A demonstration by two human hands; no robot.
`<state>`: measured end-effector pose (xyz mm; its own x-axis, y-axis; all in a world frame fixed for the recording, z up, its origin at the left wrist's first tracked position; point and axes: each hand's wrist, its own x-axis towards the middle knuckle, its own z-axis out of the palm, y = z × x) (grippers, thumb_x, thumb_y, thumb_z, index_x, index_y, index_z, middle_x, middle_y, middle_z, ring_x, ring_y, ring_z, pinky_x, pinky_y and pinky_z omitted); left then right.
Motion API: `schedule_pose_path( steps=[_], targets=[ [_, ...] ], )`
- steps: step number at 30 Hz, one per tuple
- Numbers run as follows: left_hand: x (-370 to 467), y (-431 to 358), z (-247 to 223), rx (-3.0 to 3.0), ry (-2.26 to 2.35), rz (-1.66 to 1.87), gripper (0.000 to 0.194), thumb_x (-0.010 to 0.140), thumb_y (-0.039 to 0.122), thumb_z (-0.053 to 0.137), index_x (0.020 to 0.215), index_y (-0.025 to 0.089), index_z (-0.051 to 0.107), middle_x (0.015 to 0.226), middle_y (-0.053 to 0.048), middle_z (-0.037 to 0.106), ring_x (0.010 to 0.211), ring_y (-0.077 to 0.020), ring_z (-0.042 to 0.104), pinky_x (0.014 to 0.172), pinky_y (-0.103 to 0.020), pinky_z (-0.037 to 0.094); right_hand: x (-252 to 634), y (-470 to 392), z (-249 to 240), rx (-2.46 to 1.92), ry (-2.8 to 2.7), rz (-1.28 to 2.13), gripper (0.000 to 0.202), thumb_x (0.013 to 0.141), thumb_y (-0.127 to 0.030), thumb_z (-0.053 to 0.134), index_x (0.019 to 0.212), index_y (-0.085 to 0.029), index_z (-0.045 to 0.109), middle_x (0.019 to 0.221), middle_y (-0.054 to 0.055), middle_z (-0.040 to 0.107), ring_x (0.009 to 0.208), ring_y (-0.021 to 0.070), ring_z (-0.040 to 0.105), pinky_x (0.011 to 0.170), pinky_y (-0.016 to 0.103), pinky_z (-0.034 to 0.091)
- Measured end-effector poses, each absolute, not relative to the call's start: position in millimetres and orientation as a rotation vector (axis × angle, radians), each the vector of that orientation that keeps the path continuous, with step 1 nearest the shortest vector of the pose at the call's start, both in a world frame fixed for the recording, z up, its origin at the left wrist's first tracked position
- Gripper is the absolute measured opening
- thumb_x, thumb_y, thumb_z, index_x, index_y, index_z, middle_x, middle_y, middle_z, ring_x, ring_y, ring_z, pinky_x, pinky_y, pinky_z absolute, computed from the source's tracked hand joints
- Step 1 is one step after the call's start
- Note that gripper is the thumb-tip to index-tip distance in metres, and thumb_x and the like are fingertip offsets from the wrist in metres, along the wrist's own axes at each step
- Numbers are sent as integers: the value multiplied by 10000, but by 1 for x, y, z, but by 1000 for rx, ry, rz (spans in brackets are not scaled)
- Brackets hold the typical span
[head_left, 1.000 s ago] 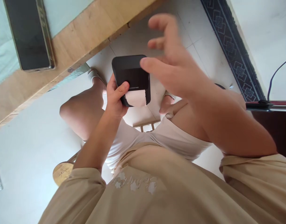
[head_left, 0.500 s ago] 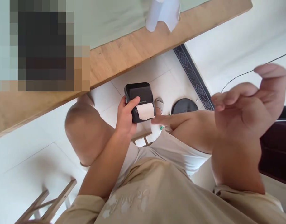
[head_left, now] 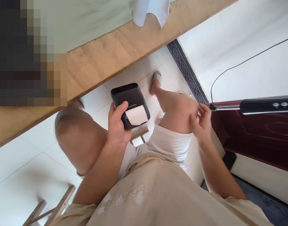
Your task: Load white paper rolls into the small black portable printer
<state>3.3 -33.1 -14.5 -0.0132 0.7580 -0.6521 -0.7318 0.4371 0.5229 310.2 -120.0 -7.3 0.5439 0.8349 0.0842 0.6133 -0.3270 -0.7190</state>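
A black handheld device (head_left: 128, 95) is in my left hand (head_left: 118, 125), its thumb lying on the front face beside a strip of white paper (head_left: 136, 115) that comes out of the device. The device is held above the floor, between my knees. My right hand (head_left: 201, 122) is down at my right knee, touching the skin near the hem of the shorts. Its thumb and fingers are bent toward each other with a gap between them, and I make out nothing held there.
A wooden table edge (head_left: 106, 59) crosses the upper left, with curled white paper (head_left: 151, 11) on it. A black rod-shaped object (head_left: 264, 106) juts in at right before a dark red door (head_left: 259, 131). A wooden stool (head_left: 61, 201) stands lower left.
My right hand has come down from its raised position at the right to my knee. The right knee has turned inward. The device in my left hand appears further left in view.
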Motion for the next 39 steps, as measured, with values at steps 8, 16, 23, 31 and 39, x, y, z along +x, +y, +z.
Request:
schedule_pose_path(
  steps=[8,16,23,31,39],
  targets=[
    [31,-13,-24,-11,1210,1090,396,656,383,991,947,279,744,952,-15,857,855,-270,813,682,-379,698,321,-123,-40,-1989,-1202,337,642,881,-640,657,1388,-264,541,1448,148,631,1379,363,650,1237,638,510],
    [66,15,-30,-15,1222,1056,407,651,354,981,938,256,709,977,-34,852,898,-276,818,727,-384,699,356,-122,-42,-1935,-1190,343,591,866,-605,666,1333,-258,563,1382,144,651,1259,355,671,1166,644,530],
    [74,17,-35,101,1180,1040,491,694,450,989,1056,254,721,1028,-59,845,1029,-329,840,828,-413,687,371,-123,-39,-1925,-1170,397,576,884,-586,661,1365,-284,568,1400,121,650,1275,337,666,1191,654,522],
    [48,2,-41,234,1192,916,604,640,521,1005,1092,232,726,974,-39,834,951,-297,827,816,-392,670,341,-64,15,-1682,-1655,300,187,996,-409,655,1148,-306,690,1115,64,763,1027,296,757,959,510,614],
    [16,19,-43,155,1209,900,361,973,575,742,947,216,740,972,-70,837,1078,-332,833,954,-450,677,227,51,8,-1370,-2323,885,368,992,-320,603,1334,-232,707,1343,155,744,1233,364,714,1053,564,613]
  ],
)
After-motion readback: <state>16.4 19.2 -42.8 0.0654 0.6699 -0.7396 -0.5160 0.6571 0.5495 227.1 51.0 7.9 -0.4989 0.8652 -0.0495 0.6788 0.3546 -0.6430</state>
